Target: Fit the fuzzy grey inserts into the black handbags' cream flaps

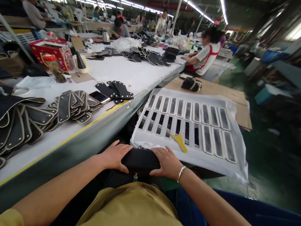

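A stack of black fabric pieces [141,160] sits at my lap, just before a low board. My left hand [115,155] grips its left end, fingers curled over the top. My right hand [168,162], a bracelet at its wrist, presses on the right end, fingers closed round it. Just beyond lies a white sheet [233,167] carrying two rows of grey-and-white strips [196,112]. A yellow scraper [180,141] rests on that sheet near my right hand.
A long white table [133,76] runs along my left, with fanned black cut pieces [25,120], a phone [99,97] and a red box [52,53]. A person in white and red [204,55] sits further along. Cardboard [227,92] lies beyond the sheet; green floor is on the right.
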A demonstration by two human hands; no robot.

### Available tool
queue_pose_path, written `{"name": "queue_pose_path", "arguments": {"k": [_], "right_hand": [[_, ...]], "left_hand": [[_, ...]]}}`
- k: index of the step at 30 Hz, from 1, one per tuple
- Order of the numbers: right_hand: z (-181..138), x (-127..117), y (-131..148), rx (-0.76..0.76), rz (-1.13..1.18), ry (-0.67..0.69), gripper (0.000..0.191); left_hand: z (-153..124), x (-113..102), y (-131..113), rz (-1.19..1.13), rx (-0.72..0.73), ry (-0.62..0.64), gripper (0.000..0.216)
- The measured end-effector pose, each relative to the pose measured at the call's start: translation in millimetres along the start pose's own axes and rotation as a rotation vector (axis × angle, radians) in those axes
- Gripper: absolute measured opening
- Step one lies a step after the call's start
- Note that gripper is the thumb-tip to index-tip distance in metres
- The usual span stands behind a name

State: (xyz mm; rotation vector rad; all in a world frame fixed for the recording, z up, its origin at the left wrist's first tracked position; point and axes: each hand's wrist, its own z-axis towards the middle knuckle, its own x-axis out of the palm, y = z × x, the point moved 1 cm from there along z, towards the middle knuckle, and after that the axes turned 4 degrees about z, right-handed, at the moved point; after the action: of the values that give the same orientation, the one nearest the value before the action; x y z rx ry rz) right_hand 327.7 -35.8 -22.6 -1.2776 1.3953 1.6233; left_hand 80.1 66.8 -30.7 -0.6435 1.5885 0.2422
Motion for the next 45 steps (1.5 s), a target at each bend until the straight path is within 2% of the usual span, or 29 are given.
{"name": "queue_pose_path", "arguments": {"k": [2, 5, 8, 11, 13, 17, 20, 35, 41, 45], "right_hand": [[-11, 2, -13, 0.076, 0.103, -0.049, 0.093], [-28, 11, -32, 0.259, 0.356, -0.113, 0.083], [-33, 21, -36, 0.326, 0.472, -0.127, 0.078], [-24, 20, -22, 0.280, 0.293, -0.166, 0.083], [-12, 16, -9, 0.194, 0.142, -0.157, 0.082], [16, 8, 8, 0.018, 0.032, -0.008, 0.075], [30, 4, 9, -0.025, 0.009, 0.072, 0.077], [61, 6, 19, 0.051, 0.004, 0.264, 0.068], [74, 10, 24, 0.058, -0.002, 0.308, 0.071], [80, 11, 20, 0.049, 0.023, 0.358, 0.073]], "left_hand": [[-14, 1, 13, -0.101, -0.062, -0.004, 0.096], [-35, 7, 31, -0.295, -0.192, -0.026, 0.089], [-41, 15, 31, -0.310, -0.242, -0.086, 0.084], [-28, 18, 14, -0.102, -0.206, -0.151, 0.086], [-16, 16, 2, 0.006, -0.152, -0.144, 0.086], [5, 9, -9, 0.007, -0.068, -0.056, 0.088], [14, 6, -9, -0.011, -0.056, -0.039, 0.089], [23, 13, -6, -0.021, -0.028, -0.132, 0.086], [22, 19, 0, -0.092, -0.005, -0.206, 0.093], [23, 20, 3, -0.115, 0.028, -0.218, 0.090]]}}
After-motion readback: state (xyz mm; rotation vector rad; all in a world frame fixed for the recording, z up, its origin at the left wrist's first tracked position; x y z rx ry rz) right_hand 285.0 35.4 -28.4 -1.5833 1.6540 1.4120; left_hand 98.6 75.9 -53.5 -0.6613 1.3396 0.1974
